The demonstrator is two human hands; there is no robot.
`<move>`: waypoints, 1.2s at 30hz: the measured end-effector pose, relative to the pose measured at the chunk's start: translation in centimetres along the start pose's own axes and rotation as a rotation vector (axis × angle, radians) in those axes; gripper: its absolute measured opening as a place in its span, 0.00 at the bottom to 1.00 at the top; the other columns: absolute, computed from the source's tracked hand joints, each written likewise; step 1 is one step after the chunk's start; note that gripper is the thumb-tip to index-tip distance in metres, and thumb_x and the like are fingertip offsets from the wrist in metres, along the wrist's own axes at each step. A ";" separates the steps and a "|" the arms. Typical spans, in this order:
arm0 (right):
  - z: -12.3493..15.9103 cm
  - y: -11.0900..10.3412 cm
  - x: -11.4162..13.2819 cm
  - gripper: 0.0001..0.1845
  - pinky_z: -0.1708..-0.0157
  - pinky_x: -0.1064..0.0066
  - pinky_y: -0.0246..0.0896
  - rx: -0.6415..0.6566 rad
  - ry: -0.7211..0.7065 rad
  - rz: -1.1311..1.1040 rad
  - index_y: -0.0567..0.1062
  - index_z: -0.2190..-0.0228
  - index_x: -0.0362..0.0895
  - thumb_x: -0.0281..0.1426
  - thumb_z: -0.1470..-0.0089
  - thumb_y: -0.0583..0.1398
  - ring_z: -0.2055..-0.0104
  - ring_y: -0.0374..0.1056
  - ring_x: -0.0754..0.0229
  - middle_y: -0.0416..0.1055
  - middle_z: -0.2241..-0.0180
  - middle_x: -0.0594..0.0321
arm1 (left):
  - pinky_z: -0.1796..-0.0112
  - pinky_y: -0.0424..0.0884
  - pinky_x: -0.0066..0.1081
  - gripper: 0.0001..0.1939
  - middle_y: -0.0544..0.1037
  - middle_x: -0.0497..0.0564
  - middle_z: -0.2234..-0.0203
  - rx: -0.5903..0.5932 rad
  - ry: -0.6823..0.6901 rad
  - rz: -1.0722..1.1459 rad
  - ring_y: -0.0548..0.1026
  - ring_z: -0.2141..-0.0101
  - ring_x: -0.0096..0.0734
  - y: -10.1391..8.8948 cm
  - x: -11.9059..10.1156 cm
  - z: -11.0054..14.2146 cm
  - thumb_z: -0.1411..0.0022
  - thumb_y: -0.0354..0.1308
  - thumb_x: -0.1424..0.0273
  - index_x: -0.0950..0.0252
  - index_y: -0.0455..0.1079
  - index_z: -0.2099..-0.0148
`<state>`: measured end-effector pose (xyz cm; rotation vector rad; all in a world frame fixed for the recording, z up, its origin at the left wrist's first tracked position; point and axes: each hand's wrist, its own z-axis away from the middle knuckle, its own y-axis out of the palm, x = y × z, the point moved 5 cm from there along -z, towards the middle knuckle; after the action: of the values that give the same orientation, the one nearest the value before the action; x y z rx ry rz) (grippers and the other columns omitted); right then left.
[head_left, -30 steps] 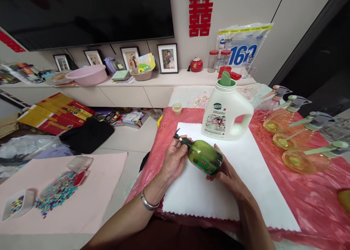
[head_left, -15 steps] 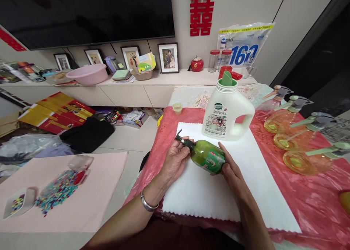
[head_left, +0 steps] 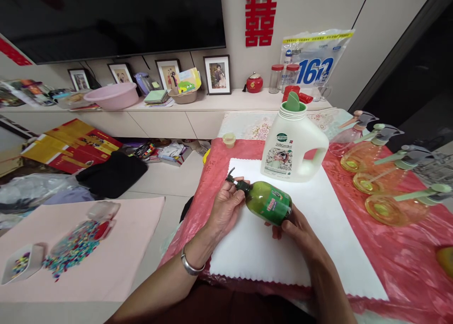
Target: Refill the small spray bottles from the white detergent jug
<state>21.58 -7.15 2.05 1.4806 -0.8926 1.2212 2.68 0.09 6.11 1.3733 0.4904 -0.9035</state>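
Observation:
A green pump bottle (head_left: 268, 203) with a black pump top lies sideways between my hands, above a white scalloped mat (head_left: 262, 258). My left hand (head_left: 228, 203) pinches the neck just below the pump, fingers closed. At the base end, my right hand (head_left: 297, 225) has its thumb and fingers wrapped round the bottle. The printed label faces up towards me. Just beyond the bottle, a white detergent jug (head_left: 292, 147) stands upright on the mat; its neck is uncapped and a green spout shows in it.
Several spray bottles (head_left: 385, 206) lean on the red plastic cover (head_left: 399, 253) to the right. A small cup (head_left: 229, 140) stands at the far left of the table. Lower left, colourful beads (head_left: 72, 255) are spread on a pink board (head_left: 106, 277) beside a white tray (head_left: 33, 267).
The bottle has been turned about its length, so a different part of its label shows. My right hand has shifted its grip lower around the base; my left hand keeps its place.

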 end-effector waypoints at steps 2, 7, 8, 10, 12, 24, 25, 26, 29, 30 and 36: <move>0.0 -0.2 -0.3 0.41 0.72 0.71 0.66 0.023 0.008 0.007 0.64 0.44 0.37 0.60 0.39 0.62 0.71 0.69 0.58 0.72 0.63 0.51 | 0.58 0.73 0.30 0.26 0.82 0.49 0.58 0.017 0.001 -0.001 0.78 0.57 0.32 0.1 0.0 0.0 0.58 0.81 0.67 0.61 0.78 0.55; 0.0 -0.9 -0.3 0.38 0.66 0.70 0.69 -0.065 -0.077 0.064 0.72 0.48 0.38 0.60 0.38 0.62 0.65 0.68 0.57 0.70 0.63 0.53 | 0.59 0.73 0.30 0.26 0.82 0.49 0.58 0.015 0.008 -0.003 0.78 0.57 0.32 0.0 0.0 0.0 0.57 0.80 0.67 0.60 0.78 0.55; 0.0 -1.0 -0.2 0.39 0.64 0.69 0.70 -0.104 -0.096 0.064 0.70 0.43 0.39 0.58 0.38 0.63 0.62 0.68 0.56 0.70 0.58 0.52 | 0.58 0.73 0.30 0.26 0.82 0.49 0.58 0.012 0.011 -0.004 0.78 0.57 0.32 -0.1 0.0 0.0 0.57 0.80 0.67 0.60 0.77 0.55; 0.1 -1.3 0.0 0.44 0.62 0.67 0.71 -0.173 -0.118 0.058 0.60 0.33 0.46 0.55 0.37 0.65 0.59 0.69 0.56 0.68 0.49 0.52 | 0.57 0.73 0.31 0.26 0.82 0.49 0.58 0.014 0.010 -0.006 0.78 0.58 0.32 -0.1 0.0 0.0 0.57 0.81 0.67 0.60 0.77 0.55; 0.2 -1.4 -0.1 0.46 0.62 0.66 0.72 -0.196 -0.100 0.056 0.52 0.28 0.51 0.54 0.35 0.63 0.60 0.69 0.57 0.64 0.43 0.53 | 0.56 0.73 0.32 0.26 0.82 0.49 0.58 0.023 0.004 -0.008 0.78 0.58 0.32 -0.1 0.1 0.0 0.57 0.81 0.67 0.61 0.77 0.55; 0.3 0.0 0.4 0.58 0.64 0.66 0.72 -0.002 0.039 -0.057 0.46 0.28 0.45 0.54 0.43 0.70 0.62 0.71 0.56 0.63 0.42 0.45 | 0.56 0.72 0.30 0.25 0.82 0.50 0.59 0.026 0.030 -0.044 0.78 0.58 0.32 -0.1 -0.1 0.1 0.56 0.80 0.65 0.61 0.78 0.55; 0.3 0.1 0.5 0.54 0.65 0.67 0.71 0.016 0.033 -0.074 0.51 0.29 0.43 0.55 0.41 0.68 0.62 0.72 0.56 0.66 0.45 0.45 | 0.56 0.72 0.30 0.25 0.82 0.50 0.59 0.035 0.025 -0.045 0.78 0.57 0.32 0.0 -0.2 0.2 0.56 0.80 0.65 0.61 0.78 0.55; 0.3 0.2 0.4 0.51 0.67 0.67 0.71 0.042 0.029 -0.098 0.55 0.31 0.41 0.57 0.40 0.67 0.63 0.72 0.54 0.69 0.50 0.46 | 0.56 0.72 0.30 0.25 0.82 0.50 0.59 0.046 0.017 -0.047 0.78 0.56 0.33 0.1 -0.2 0.2 0.55 0.80 0.65 0.61 0.78 0.55; 0.3 0.3 -0.3 0.46 0.67 0.66 0.71 0.098 0.032 -0.163 0.64 0.36 0.37 0.61 0.38 0.62 0.64 0.73 0.52 0.73 0.59 0.47 | 0.56 0.71 0.31 0.26 0.83 0.50 0.58 0.066 0.005 -0.047 0.78 0.55 0.34 0.4 -0.4 0.3 0.55 0.80 0.65 0.60 0.78 0.54; 0.3 0.2 -0.5 0.45 0.66 0.65 0.72 0.075 0.020 -0.169 0.66 0.37 0.38 0.61 0.37 0.61 0.62 0.73 0.51 0.73 0.58 0.46 | 0.56 0.71 0.30 0.26 0.83 0.50 0.58 0.063 0.011 -0.047 0.78 0.55 0.34 0.5 -0.5 0.3 0.56 0.80 0.65 0.60 0.78 0.54; 0.1 -0.7 0.3 0.48 0.50 0.63 0.72 -0.202 -0.111 -0.054 0.53 0.29 0.54 0.51 0.38 0.68 0.39 0.62 0.48 0.53 0.33 0.56 | 0.57 0.72 0.31 0.26 0.82 0.48 0.59 0.011 0.049 -0.045 0.78 0.59 0.32 0.9 -0.6 0.3 0.57 0.80 0.66 0.60 0.77 0.55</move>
<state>22.36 -7.07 2.16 1.4103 -1.0121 0.9866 3.04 -0.08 7.17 1.4020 0.5567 -0.9121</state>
